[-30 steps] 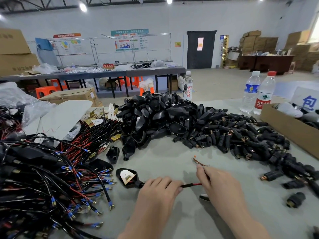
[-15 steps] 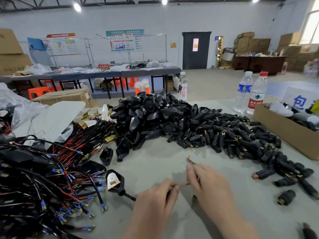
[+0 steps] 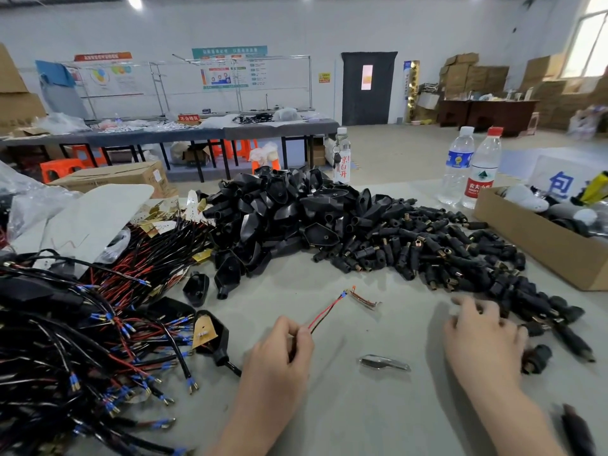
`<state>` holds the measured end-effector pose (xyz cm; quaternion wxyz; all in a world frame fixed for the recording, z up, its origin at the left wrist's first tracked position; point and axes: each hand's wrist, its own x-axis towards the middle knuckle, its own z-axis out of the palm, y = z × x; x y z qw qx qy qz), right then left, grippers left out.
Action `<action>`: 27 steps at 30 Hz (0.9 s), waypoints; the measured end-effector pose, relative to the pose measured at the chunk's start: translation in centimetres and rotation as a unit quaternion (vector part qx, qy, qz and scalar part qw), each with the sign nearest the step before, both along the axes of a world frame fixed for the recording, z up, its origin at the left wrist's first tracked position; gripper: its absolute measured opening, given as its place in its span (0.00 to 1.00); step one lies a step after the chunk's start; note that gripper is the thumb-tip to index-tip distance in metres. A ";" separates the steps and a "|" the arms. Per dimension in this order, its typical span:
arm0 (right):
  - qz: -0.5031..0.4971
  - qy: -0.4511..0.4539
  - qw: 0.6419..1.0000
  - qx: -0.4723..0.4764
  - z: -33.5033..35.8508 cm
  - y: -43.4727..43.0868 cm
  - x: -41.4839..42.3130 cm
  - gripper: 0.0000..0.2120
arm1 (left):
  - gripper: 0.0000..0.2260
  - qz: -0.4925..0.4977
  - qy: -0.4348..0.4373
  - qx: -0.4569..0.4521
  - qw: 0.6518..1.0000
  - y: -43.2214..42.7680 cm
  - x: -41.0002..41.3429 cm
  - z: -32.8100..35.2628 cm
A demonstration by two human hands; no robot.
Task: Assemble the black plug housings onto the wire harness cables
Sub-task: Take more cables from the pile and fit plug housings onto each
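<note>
My left hand (image 3: pixel 279 350) pinches a harness cable whose red and black wires (image 3: pixel 324 314) stick out up and to the right. The cable runs back to a black plug housing (image 3: pixel 214 337) lying open with a tan insert showing. My right hand (image 3: pixel 483 334) hovers with loosely spread fingers over the near edge of the small black plug barrels (image 3: pixel 427 251) and holds nothing. A big heap of black plug housings (image 3: pixel 283 212) lies at the table's middle. A tangle of wire harness cables (image 3: pixel 82 340) with blue terminals fills the left.
A small metal tool (image 3: pixel 383 363) lies on the grey table (image 3: pixel 362 409) between my hands, and a bent metal strip (image 3: pixel 363 299) lies beyond it. A cardboard box (image 3: pixel 539 241) stands at right with two water bottles (image 3: pixel 470 166) behind. Loose barrels (image 3: pixel 536 357) lie by my right hand.
My right hand let go of the wire ends and moved right to the edge of the barrel pile. My left hand keeps the cable, whose wires now stick out free.
</note>
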<state>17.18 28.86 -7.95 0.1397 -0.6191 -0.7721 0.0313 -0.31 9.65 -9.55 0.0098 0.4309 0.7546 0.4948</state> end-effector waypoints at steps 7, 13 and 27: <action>0.220 0.406 0.886 -0.040 0.2 -2.2 -3.5 0.19 | 0.09 -0.010 0.021 0.020 1.000 0.3 -0.1 -0.4; 0.165 0.630 0.692 -0.311 -0.2 -3.3 -5.9 0.18 | 0.11 -0.017 0.015 0.040 0.999 -0.1 -0.2 -0.2; 0.213 0.681 0.592 -0.375 0.4 -2.9 -5.0 0.21 | 0.16 0.003 -0.051 0.109 0.993 -0.2 0.2 0.7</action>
